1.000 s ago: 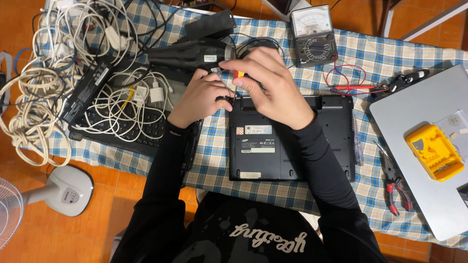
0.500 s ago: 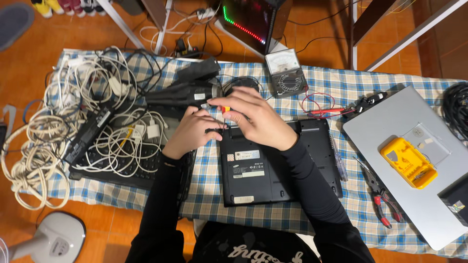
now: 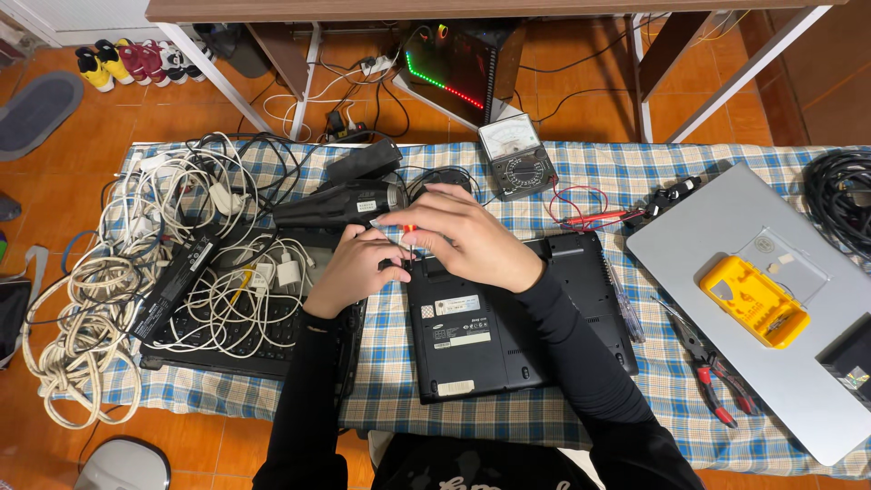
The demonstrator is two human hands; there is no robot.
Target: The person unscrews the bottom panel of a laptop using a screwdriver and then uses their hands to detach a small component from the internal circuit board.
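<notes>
My right hand pinches a screwdriver upright over the black laptop. My left hand, curled, steadies its corner. Cables lie at nine o'clock, a meter at twelve.

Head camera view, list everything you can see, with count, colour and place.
laptop: one, black, upside down, table centre
screwdriver: one, red and yellow handle, upright at the laptop's rear left corner
heat gun: one, black, behind the hands
meter: one, grey, table rear
probe leads: red, right of meter
silver laptop: one, closed, table right
bit case: one, yellow, on silver laptop
pliers: one, red handles, front right
cables: many, white and black, table left
left hand: beside the screwdriver shaft
right hand: gripping the screwdriver handle
</notes>
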